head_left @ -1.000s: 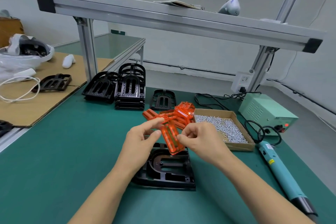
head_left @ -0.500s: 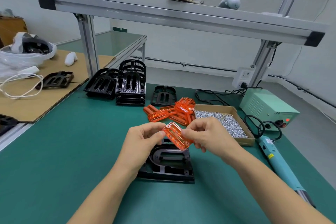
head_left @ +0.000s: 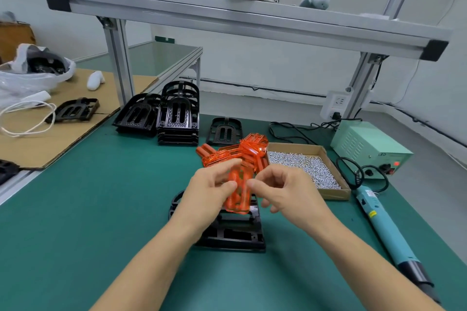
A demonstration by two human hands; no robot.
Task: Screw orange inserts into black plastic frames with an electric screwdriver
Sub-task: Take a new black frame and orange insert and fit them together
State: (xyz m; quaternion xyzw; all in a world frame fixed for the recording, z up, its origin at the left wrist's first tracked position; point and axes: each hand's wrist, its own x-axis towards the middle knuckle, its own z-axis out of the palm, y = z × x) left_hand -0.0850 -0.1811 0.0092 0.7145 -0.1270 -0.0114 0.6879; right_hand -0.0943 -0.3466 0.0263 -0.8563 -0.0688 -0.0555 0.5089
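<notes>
Green mat covers the whole surface (head_left: pixel 75 209), pretty standard assembly bench look. Closest in, both hands are up over a black frame (head_left: pixel 232 232) that lies flat on the mat. The left hand (head_left: pixel 209 192) pinches an orange insert (head_left: pixel 238 192) between thumb and fingers, holding it more or less on edge just above the frame. The right hand (head_left: pixel 285 192) has its fingers curled with the thumb tip right at the insert's edge; it's blurry, so I can't tell whether it actually grips it or just steadies it.

Off to the right, the electric screwdriver (head_left: pixel 386 232) lies untouched on the mat. A bit further back sit the pile of spare inserts (head_left: pixel 250 149) and a cardboard box of screws (head_left: pixel 305 166), with stacks of black frames (head_left: pixel 177 118) behind those.

My read: this is the seating step, nothing screwed yet. Next the insert needs turning flat and lining up with the frame's cutout so it drops in square, then a screw and the driver come into play.
</notes>
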